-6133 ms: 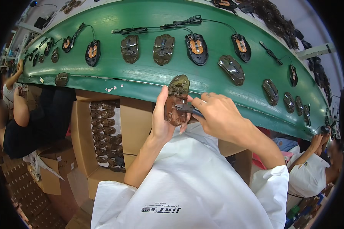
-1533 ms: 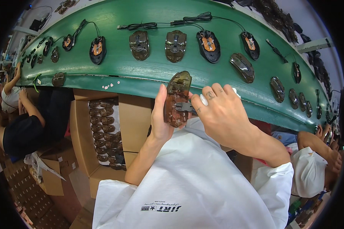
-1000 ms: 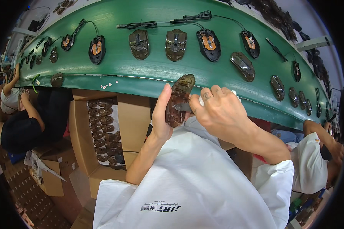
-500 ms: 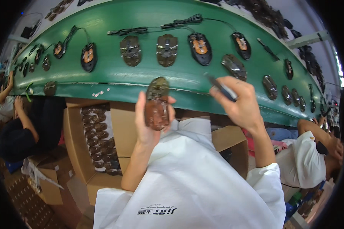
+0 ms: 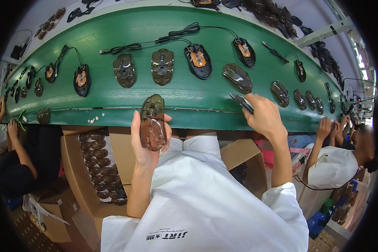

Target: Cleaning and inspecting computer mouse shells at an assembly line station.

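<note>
In the head view, the landmark is the translucent brown mouse shell [image 5: 153,124], upright before the person with its moulded inner side showing. The left hand [image 5: 146,154] has it clamped, thumb along its left edge and fingers round its right.

Well to the shell's right, the right hand [image 5: 265,117] has its fingers closed round a dark hand tool [image 5: 243,103], whose grey tip points up and left, apart from everything held.

A second ago that tip lay against the middle of the shell; now it has been drawn off to the right. So contact between tool and shell is broken: the left hand alone supports the part, and its inner face is uncovered.

Beyond the shell, on the green worktop [image 5: 185,97], lie two similar shells [image 5: 162,66] and, further right, an opened black mouse base [image 5: 198,61] with an orange plate and a glossy shell [image 5: 238,78]. Nearer the person and left of it, a cardboard box [image 5: 74,168] holds rows of brown shells [image 5: 100,161].
</note>
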A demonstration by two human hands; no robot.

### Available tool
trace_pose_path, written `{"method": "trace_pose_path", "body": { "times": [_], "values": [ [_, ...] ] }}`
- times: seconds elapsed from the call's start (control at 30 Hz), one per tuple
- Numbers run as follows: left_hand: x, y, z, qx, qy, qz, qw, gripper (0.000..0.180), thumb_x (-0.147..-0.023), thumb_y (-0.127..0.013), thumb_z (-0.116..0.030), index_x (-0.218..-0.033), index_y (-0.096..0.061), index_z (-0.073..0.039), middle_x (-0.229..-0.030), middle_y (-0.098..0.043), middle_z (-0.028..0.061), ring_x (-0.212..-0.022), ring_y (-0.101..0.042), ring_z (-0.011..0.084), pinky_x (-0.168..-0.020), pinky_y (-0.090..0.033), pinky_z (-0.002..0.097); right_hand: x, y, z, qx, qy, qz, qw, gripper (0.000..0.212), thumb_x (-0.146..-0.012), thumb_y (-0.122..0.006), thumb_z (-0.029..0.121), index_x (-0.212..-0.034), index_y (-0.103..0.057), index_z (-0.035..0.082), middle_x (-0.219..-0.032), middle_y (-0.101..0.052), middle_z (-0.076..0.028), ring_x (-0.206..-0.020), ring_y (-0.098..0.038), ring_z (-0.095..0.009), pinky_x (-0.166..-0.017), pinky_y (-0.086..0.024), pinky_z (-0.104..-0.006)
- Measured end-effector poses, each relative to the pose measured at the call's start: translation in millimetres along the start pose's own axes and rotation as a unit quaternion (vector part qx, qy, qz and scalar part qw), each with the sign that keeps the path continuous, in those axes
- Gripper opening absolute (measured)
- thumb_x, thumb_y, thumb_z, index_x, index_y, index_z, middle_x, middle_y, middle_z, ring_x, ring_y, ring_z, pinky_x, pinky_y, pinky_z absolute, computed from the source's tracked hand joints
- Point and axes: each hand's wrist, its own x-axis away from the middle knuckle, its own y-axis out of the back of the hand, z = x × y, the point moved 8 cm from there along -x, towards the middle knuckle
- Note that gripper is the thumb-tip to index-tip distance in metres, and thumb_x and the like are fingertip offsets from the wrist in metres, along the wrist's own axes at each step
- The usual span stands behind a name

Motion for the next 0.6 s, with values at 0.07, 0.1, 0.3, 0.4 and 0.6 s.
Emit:
{"method": "trace_pose_path", "body": {
  "times": [0.07, 0.1, 0.3, 0.4, 0.6],
  "values": [
    [2, 3, -4, 0.004, -0.011, -0.006, 1.0, 0.073, -0.098, -0.029, -0.064, -0.103, -0.064, 0.001, -0.061, -0.06, 0.0082, -0.037, -0.038, 0.0107, -0.033, -0.027, 0.023, -2, -2, 0, 0.0, -0.008, 0.012, 1.0, 0.02, -0.078, -0.067, 0.011, -0.095, -0.06, 0.002, -0.087, -0.066, -0.014, -0.074, -0.061, -0.038, -0.067, -0.049, -0.0451],
    [4, 5, -6, -0.002, -0.012, -0.012, 1.0, 0.074, -0.098, -0.03, -0.064, -0.103, -0.064, 0.001, -0.06, -0.059, 0.0078, -0.036, -0.036, 0.0107, -0.033, -0.026, 0.0232, -1, 2, 1, -0.02, -0.005, -0.009, 1.0, 0.02, -0.077, -0.067, 0.011, -0.094, -0.06, 0.002, -0.087, -0.066, -0.014, -0.074, -0.062, -0.038, -0.067, -0.049, -0.0452],
    [9, 9, -8, -0.015, -0.006, -0.017, 1.0, 0.074, -0.097, -0.03, -0.064, -0.102, -0.064, 0.001, -0.06, -0.058, 0.0074, -0.035, -0.035, 0.0106, -0.032, -0.024, 0.0234, 4, -4, 2, -0.01, 0.002, -0.074, 0.997, 0.02, -0.075, -0.068, 0.011, -0.091, -0.06, 0.002, -0.084, -0.066, -0.015, -0.071, -0.063, -0.038, -0.063, -0.05, -0.0458],
    [8, 8, -7, -0.01, -0.004, -0.008, 1.0, 0.073, -0.098, -0.03, -0.063, -0.101, -0.065, 0.001, -0.06, -0.059, 0.0081, -0.036, -0.037, 0.0106, -0.033, -0.028, 0.0233, 3, -12, 0, 0.061, 0.006, -0.077, 0.995, 0.02, -0.073, -0.069, 0.01, -0.089, -0.061, 0.002, -0.081, -0.066, -0.016, -0.068, -0.063, -0.038, -0.061, -0.05, -0.0461],
    [6, 6, -10, -0.016, -0.017, 0.005, 1.0, 0.073, -0.098, -0.03, -0.063, -0.102, -0.064, 0.001, -0.06, -0.058, 0.0069, -0.037, -0.037, 0.0109, -0.033, -0.027, 0.023, 19, -8, -12, -0.132, -0.023, -0.04, 0.99, 0.016, -0.079, -0.065, 0.007, -0.094, -0.061, 0.002, -0.079, -0.063, -0.011, -0.067, -0.06, -0.031, -0.06, -0.048, -0.0396]
  ]
}}
